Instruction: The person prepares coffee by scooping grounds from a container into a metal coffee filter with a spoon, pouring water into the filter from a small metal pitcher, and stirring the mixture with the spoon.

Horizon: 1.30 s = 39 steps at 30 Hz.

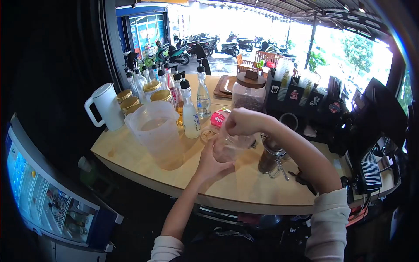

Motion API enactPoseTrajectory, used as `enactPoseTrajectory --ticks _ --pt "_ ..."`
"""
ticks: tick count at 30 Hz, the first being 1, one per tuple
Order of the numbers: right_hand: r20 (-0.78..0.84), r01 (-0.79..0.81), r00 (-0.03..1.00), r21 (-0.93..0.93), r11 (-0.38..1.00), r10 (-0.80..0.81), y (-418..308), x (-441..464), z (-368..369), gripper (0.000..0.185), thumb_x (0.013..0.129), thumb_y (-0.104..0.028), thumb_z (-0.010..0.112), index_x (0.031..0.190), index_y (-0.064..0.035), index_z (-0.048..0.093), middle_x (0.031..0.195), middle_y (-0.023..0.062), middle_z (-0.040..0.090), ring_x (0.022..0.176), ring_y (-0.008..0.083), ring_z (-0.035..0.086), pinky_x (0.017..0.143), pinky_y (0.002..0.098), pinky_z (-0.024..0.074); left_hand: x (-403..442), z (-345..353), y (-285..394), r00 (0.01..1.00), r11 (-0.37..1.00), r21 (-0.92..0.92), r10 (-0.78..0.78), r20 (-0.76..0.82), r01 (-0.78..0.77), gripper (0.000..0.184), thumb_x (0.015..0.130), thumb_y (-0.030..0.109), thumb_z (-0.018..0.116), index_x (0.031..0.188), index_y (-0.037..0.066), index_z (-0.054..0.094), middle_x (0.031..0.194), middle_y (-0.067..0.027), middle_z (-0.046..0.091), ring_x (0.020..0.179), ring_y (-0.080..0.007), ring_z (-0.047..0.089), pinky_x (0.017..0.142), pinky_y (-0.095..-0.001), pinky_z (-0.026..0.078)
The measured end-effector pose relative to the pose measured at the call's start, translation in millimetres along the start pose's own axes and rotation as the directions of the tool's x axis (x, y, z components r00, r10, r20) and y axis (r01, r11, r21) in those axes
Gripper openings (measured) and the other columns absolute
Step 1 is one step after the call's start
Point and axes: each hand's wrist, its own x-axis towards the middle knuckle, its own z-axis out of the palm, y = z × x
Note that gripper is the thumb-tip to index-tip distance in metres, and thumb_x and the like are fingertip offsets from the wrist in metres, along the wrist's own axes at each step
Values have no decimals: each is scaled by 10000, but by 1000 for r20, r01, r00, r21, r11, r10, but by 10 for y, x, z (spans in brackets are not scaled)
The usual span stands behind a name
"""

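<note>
My left hand [211,159] is wrapped round a clear plastic cup [224,150] low over the wooden counter [192,185]. Just above the cup's mouth, my right hand [241,121] is closed, fingers pointing down; what it holds, if anything, is hidden. Beside the cup on the left is a small round container [210,133] with light brown pieces, and behind it a pink packet [219,117]. A large translucent pitcher [159,139] stands further left. To the right of the hands is a glass jar with a metal clasp [269,158] and dark contents.
Pump bottles [190,115], gold-lidded jars [162,95] and a white jug [107,107] stand at the back left. Behind my right hand are a wooden-lidded jar [248,94] and a black cup holder [292,98]. A monitor [377,118] is at the right, a glass-door fridge [52,196] lower left.
</note>
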Motion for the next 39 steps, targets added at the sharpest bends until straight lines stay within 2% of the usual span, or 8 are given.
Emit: enactPoseTrajectory --ticks 5,10,14,16,20,26,32,39 --pt "147 51 989 -431 901 15 441 155 402 234 753 -188 627 879 -6 704 835 166 682 753 288 657 677 368 512 73 -135 36 996 996 38 76 37 -78 936 546 224 878 1332 60 398 1290 -147 481 1223 -299 482 1039 -398 396" --pt "278 487 850 -737 468 -447 720 203 630 122 796 -162 629 903 -137 682 810 48 651 762 200 636 716 361 499 124 -112 -76 982 984 15 177 67 -179 978 500 228 887 1323 45 391 1268 -145 486 1226 -287 475 1052 -396 371" --pt "322 341 937 -768 543 -133 459 78 501 215 791 -163 637 994 -145 704 935 95 674 862 238 643 766 378 498 125 -148 -112 980 983 14 181 77 -183 975 498 219 890 1316 44 388 1288 -141 460 1245 -282 449 1064 -386 351" --pt "-112 16 992 -339 941 -57 268 -117 435 269 797 -193 641 1053 -138 703 984 144 669 904 287 642 810 390 489 113 -159 -122 982 985 8 171 77 -172 971 500 213 891 1314 44 390 1286 -136 456 1245 -280 445 1064 -384 348" --pt "-173 61 977 -348 935 -128 124 -197 418 153 734 -80 654 880 -57 695 869 131 686 846 272 654 750 382 509 102 -158 -111 980 982 -18 188 62 -187 960 495 189 891 1308 49 400 1267 -123 455 1230 -279 452 1056 -384 355" --pt "139 71 990 -570 818 12 114 -122 464 251 763 -122 656 1006 -62 664 914 141 682 885 260 663 770 373 515 73 -156 -30 980 982 -41 188 64 -186 945 490 163 865 1306 55 399 1243 -122 454 1213 -289 457 1044 -390 368" --pt "219 302 953 -638 709 -208 173 -121 486 338 831 -215 601 1137 -75 634 852 99 665 755 248 652 718 354 503 46 -142 -1 986 985 -81 156 55 -151 941 483 159 859 1300 57 403 1240 -120 452 1212 -286 455 1039 -387 369" --pt "257 221 964 -644 732 -65 87 -154 473 377 811 -166 613 1181 -101 587 1106 134 649 957 273 661 839 379 508 32 -115 3 988 988 -60 147 52 -144 968 476 165 881 1310 57 401 1256 -118 447 1227 -280 445 1048 -389 357"
